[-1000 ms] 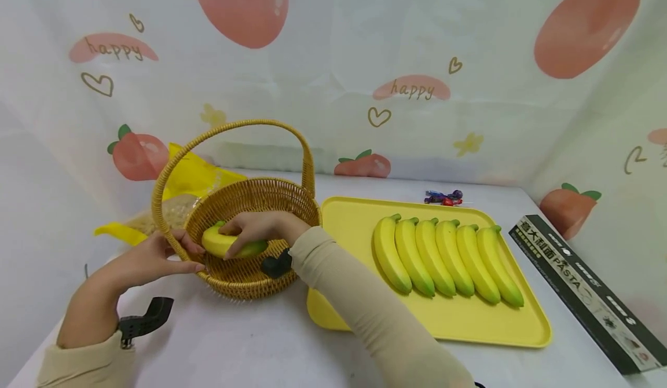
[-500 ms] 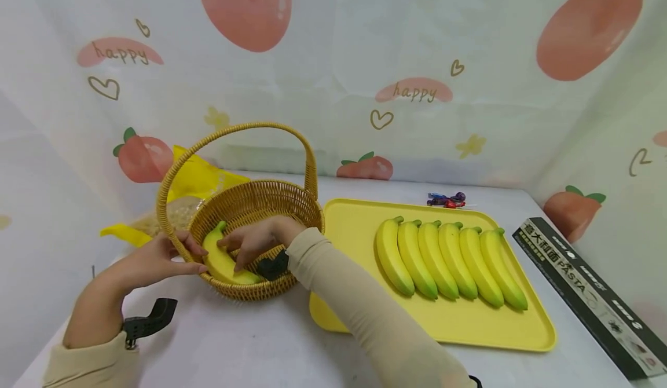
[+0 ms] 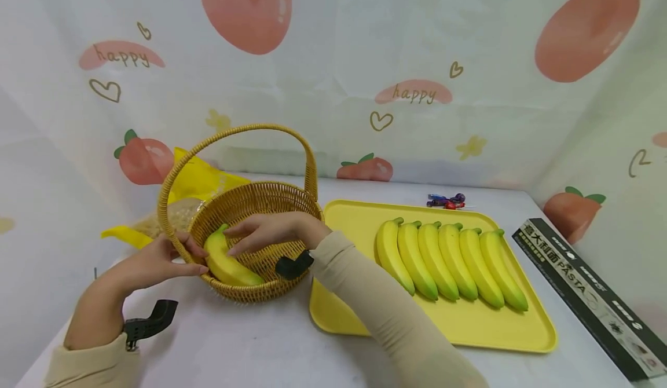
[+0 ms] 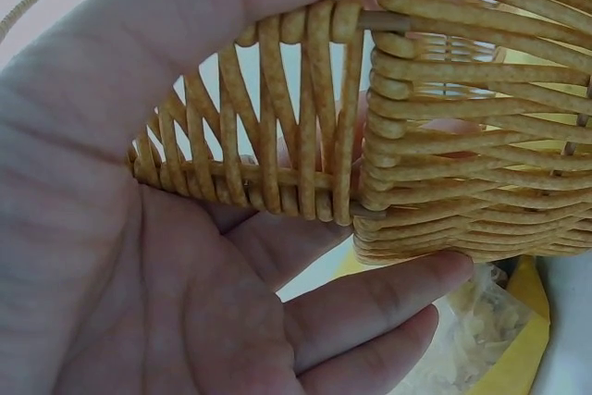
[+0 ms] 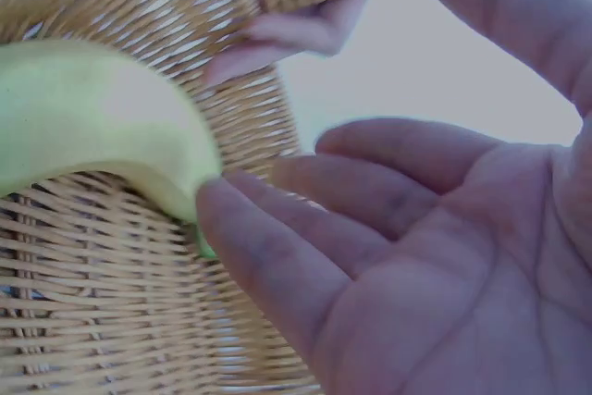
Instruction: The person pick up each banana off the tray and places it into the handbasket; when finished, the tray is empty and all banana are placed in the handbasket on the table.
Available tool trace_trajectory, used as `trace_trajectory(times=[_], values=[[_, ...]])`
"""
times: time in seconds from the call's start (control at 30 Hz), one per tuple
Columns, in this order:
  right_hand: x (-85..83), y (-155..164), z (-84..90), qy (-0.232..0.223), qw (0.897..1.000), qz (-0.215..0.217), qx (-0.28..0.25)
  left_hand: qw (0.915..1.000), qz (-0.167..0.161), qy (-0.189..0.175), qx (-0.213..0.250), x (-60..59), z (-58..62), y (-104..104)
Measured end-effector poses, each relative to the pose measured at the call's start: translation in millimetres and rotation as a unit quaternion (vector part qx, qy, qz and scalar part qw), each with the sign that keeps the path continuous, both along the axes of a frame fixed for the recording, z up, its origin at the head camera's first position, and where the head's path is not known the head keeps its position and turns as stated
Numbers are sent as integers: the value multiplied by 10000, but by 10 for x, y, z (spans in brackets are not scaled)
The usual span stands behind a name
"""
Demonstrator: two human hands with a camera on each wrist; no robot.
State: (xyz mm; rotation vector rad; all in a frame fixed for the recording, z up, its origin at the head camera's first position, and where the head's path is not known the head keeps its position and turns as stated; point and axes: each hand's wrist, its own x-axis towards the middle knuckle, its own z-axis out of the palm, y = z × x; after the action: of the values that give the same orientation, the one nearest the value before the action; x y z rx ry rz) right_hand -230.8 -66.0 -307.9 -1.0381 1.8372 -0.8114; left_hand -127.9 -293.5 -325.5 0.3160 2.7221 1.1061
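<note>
A yellow banana with green ends lies against the left inner side of a round woven basket with a tall arched handle. My left hand grips the basket at the handle's left foot; in the left wrist view the woven strip of the handle passes between thumb and fingers. Over the basket is my right hand, fingers extended and holding nothing. Its fingertips are right at the banana's stem end, as the right wrist view also shows.
Right of the basket, a yellow tray bears several bananas in a row. Beyond it lie wrapped lollipops. A long pasta box lies at the right, and a yellow bag stands behind the basket.
My right hand has let go of the banana, which turned from lying crosswise to lying along the basket's left side. The right-hand fingers have straightened. My left hand keeps its grip.
</note>
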Motion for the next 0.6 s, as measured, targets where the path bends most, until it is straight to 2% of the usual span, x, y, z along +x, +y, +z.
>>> trace_trajectory(times=[0.1,0.37,0.47,0.6], values=[[46,172,49,279,9992,28,-278,10000,-30,30,16,-5,-10,1],[210,698,47,698,9950,-301,-650,10000,20,39,-36,2,-16,-18],[263,881,11,616,9936,-493,-807,9999,83,-11,-62,7,-9,-18],[328,1134,-63,410,9900,-839,-1057,9999,-6,101,-33,-9,-16,-14]])
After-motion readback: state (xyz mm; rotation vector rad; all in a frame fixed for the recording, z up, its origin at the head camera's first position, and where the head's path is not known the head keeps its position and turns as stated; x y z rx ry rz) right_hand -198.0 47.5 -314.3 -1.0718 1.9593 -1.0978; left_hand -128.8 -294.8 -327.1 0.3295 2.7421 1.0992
